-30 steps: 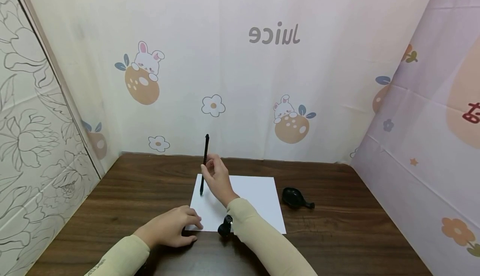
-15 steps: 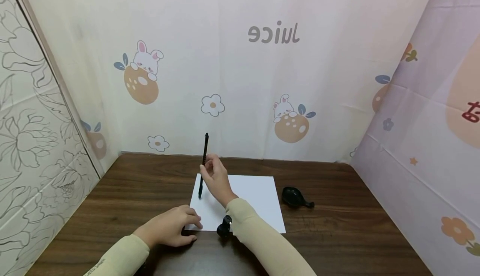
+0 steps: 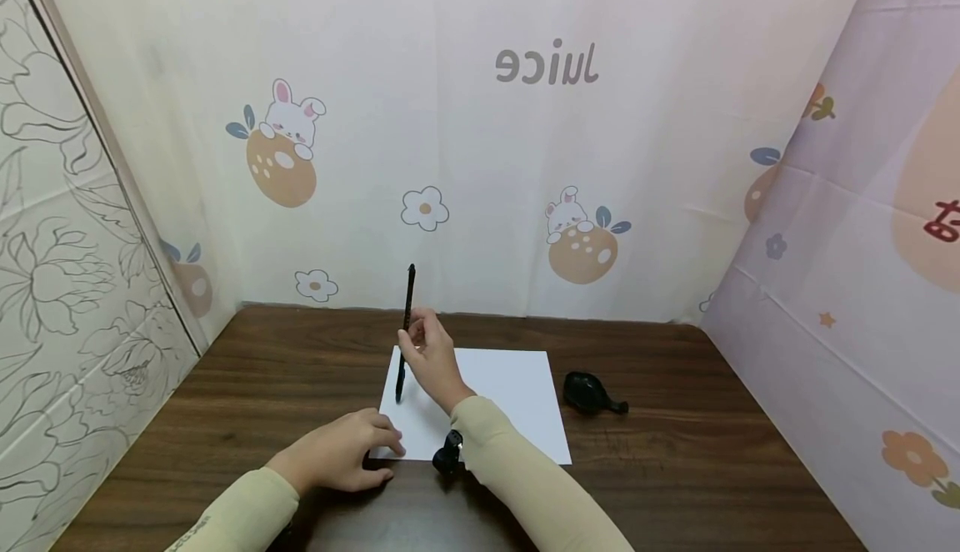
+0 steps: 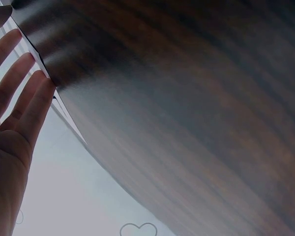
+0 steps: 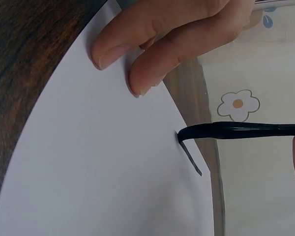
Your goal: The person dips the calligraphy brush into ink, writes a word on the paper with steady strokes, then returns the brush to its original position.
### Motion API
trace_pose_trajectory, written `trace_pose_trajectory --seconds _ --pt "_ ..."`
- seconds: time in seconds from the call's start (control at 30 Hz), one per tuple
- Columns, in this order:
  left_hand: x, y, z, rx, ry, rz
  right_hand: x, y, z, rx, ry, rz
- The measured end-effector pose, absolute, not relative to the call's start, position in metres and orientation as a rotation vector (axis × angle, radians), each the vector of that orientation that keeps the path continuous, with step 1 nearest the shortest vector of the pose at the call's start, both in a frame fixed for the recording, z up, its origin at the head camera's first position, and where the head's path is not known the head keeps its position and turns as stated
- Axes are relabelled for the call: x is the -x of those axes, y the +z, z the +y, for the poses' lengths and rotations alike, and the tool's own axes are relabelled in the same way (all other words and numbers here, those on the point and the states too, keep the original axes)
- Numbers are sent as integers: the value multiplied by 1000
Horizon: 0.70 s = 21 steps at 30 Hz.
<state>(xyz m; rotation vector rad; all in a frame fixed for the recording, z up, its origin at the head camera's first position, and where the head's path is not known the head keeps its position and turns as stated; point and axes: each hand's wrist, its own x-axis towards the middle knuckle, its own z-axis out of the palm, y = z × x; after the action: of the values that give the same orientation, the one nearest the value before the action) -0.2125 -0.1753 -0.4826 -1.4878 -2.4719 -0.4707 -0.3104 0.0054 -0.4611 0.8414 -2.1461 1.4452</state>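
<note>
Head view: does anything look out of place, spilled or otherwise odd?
One thing: the word "Juice" on the backdrop is mirrored, running right to left. On the table, nothing stands out: the paper lies flat, the right hand holds the brush to it, and I see no spill.

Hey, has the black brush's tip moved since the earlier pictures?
Yes. In the head view, the black brush's tip has moved slightly toward the near edge of the white paper.
</note>
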Motion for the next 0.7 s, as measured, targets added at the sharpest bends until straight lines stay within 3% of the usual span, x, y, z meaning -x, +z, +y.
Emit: trace_pose_trajectory --seconds 0.7 --pt "212 -483 -176 1474 -467 -2505 318 -445 19 -727 1454 -2100"
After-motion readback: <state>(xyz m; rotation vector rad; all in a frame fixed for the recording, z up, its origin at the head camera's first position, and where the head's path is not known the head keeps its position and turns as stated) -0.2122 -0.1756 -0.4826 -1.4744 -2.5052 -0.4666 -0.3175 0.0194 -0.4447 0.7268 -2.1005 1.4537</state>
